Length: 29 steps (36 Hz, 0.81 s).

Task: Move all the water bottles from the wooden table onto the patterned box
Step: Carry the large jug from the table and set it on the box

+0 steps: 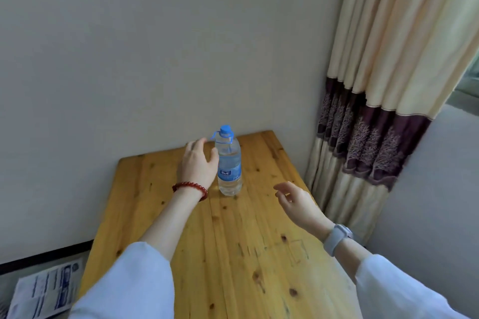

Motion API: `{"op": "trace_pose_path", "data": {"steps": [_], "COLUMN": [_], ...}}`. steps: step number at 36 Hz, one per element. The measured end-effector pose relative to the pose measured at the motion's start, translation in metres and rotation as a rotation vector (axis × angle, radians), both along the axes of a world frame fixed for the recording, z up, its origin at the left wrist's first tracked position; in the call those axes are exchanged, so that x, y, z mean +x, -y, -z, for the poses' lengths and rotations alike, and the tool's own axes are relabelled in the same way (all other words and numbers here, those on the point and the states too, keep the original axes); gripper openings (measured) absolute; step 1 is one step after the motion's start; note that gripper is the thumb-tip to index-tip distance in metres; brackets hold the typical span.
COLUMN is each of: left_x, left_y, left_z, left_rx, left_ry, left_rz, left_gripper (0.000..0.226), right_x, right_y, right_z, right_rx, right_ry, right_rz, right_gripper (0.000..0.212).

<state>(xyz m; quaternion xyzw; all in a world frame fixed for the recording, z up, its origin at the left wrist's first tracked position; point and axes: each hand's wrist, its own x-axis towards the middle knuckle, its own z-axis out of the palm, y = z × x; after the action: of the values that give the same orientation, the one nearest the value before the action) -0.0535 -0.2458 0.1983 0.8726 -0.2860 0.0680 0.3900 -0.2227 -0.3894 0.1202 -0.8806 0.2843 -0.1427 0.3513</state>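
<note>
One clear water bottle (229,163) with a blue cap and blue label stands upright near the far end of the wooden table (233,241). My left hand (198,162), with a red bead bracelet at the wrist, is spread open just left of the bottle, thumb close to its side, not closed around it. My right hand (298,202), a grey watch on its wrist, hovers open over the table's right side, apart from the bottle. A patterned box (44,290) with blue print shows at the bottom left, below table level.
A grey wall runs behind and left of the table. A cream and purple curtain (375,111) hangs at the right, close to the table's far right corner. Floor shows at the bottom left.
</note>
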Motion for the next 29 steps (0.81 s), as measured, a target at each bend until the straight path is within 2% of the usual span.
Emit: {"op": "trace_pose_path", "data": {"steps": [6, 10, 13, 16, 19, 24, 26, 29], "left_x": [0.085, 0.116, 0.128, 0.134, 0.143, 0.17, 0.183, 0.201], "left_y": [0.094, 0.138, 0.15, 0.15, 0.141, 0.098, 0.077, 0.041], "left_z": [0.032, 0.055, 0.079, 0.098, 0.104, 0.101, 0.101, 0.107], "left_rx": [0.136, 0.088, -0.022, -0.135, -0.168, -0.19, -0.179, -0.173], "left_ry": [-0.105, -0.214, -0.284, -0.28, -0.177, -0.123, -0.138, -0.226], "left_rz": [0.023, -0.043, -0.124, -0.09, 0.019, 0.245, 0.265, 0.175], "left_gripper": [0.066, 0.081, 0.063, 0.04, 0.035, 0.039, 0.037, 0.034], "right_x": [0.068, 0.097, 0.118, 0.143, 0.17, 0.223, 0.243, 0.266], "right_y": [0.048, 0.07, 0.083, 0.091, 0.093, 0.084, 0.076, 0.063], "right_z": [0.028, 0.048, 0.066, 0.086, 0.106, 0.129, 0.135, 0.143], "right_rx": [0.032, 0.078, 0.129, 0.188, 0.249, 0.312, 0.292, 0.289], "right_ry": [-0.081, -0.123, -0.171, -0.222, -0.239, -0.242, -0.229, -0.188], "right_rz": [0.049, 0.05, 0.05, 0.027, -0.02, -0.232, -0.311, -0.373], "right_gripper": [0.027, 0.029, 0.037, 0.054, 0.077, 0.117, 0.122, 0.114]}}
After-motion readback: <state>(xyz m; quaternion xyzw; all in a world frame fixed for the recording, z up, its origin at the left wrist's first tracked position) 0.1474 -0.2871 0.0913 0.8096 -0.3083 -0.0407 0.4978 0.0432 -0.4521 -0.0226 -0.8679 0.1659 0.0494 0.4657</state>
